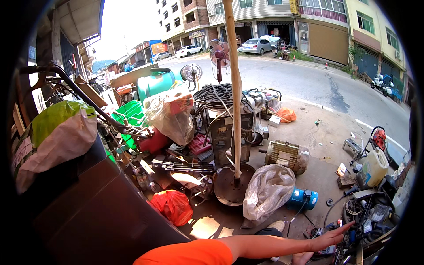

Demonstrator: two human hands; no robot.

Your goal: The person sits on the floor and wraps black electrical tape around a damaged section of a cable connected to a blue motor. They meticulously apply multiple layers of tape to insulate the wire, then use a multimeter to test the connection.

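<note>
My left arm, in an orange sleeve, reaches across the lower edge to the right. My left hand [330, 238] is open, its fingers stretched toward a clutter of tools and cables [353, 229], with nothing visible in it. Below it, a patch of skin that looks like my right hand [303, 258] shows at the lower edge; its fingers cannot be made out. Near the arm lie a blue electric motor [304, 199] and a crumpled whitish plastic sack [269, 194]. A red plastic bag [173, 206] rests to the left.
A wooden pole [234, 88] stands upright in a round metal base [227, 187]. Behind it are coiled black cable [216, 95] on a metal cabinet and a large motor [287, 155]. A brown panel [106, 212] blocks the left. A yellowish jerrycan [374, 168] stands right; the road [300, 79] runs beyond.
</note>
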